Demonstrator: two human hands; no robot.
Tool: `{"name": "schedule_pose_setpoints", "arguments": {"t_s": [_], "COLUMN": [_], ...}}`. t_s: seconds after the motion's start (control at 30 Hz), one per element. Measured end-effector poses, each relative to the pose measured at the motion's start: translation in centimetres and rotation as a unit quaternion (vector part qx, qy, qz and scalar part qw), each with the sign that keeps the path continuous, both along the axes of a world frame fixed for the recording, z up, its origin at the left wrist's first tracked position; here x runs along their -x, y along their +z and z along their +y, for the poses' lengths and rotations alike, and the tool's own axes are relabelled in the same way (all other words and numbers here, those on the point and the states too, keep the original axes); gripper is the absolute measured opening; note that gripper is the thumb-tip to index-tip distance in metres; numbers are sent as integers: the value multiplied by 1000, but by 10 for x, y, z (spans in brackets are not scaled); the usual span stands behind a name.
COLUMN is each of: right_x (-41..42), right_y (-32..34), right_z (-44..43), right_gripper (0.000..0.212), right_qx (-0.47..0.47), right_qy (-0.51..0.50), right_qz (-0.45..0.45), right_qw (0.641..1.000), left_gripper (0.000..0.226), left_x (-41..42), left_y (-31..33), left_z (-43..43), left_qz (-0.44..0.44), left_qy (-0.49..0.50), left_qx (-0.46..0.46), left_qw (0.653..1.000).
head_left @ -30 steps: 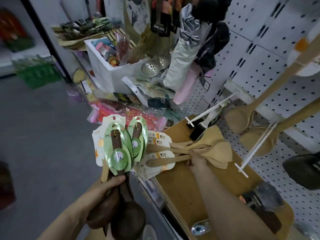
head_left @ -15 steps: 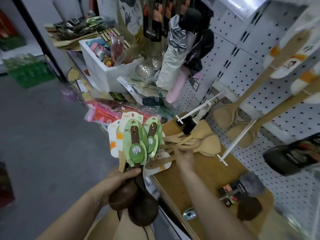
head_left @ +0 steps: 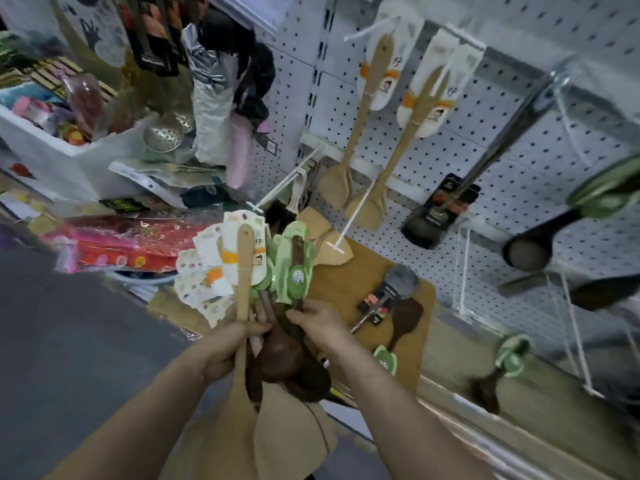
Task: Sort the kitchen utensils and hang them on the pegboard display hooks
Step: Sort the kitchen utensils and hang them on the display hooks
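My left hand [head_left: 227, 344] grips a bundle of utensils by their handles: dark wooden spoons [head_left: 277, 362] with green cards [head_left: 294, 271] and pale wooden spatulas [head_left: 244, 271] with white cards. My right hand [head_left: 320, 323] holds the same bundle from the right, fingers curled on the dark handles. Two pale wooden spatulas [head_left: 360, 133] hang on the white pegboard [head_left: 519, 161] above. A bare white hook [head_left: 353, 216] sticks out below them, over a few pale spatulas [head_left: 327, 244] lying on the brown shelf [head_left: 353, 282].
Black ladles [head_left: 540, 240] and a black packaged spatula [head_left: 440, 209] hang at the right. A brush and dark spoon [head_left: 398, 306] lie on the shelf. A white box [head_left: 62, 157] of goods, strainers and pink packages [head_left: 128, 244] crowd the left. Grey floor lies lower left.
My right hand left the pale spatulas on the shelf and came back to the bundle in my left hand, which now also holds pale spatulas. The view tilted up toward the pegboard.
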State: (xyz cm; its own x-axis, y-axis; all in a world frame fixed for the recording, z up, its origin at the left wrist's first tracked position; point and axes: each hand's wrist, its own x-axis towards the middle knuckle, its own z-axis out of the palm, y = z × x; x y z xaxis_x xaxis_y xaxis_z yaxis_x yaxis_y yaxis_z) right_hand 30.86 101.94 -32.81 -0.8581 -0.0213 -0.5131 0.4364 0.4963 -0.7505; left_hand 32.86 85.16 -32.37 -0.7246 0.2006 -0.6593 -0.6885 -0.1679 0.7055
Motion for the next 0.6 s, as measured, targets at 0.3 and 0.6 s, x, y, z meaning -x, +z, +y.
{"name": "schedule_pose_setpoints", "arguments": {"t_s": [0.3, 0.6], "right_x": [-61, -113], "right_y": [-1, 12], "right_z": [82, 173], "right_gripper": [67, 41], "right_qx": [-12, 16], "right_qy": [-113, -109], "right_qz": [15, -34], "right_qw": [993, 993], "left_gripper": [13, 13], "left_x": [-24, -65], "left_y": [7, 3], "left_z": [86, 176], "left_qz": [-17, -14], "left_qy": [-82, -110], "left_qx": [-40, 14], "left_qw": [996, 994]}}
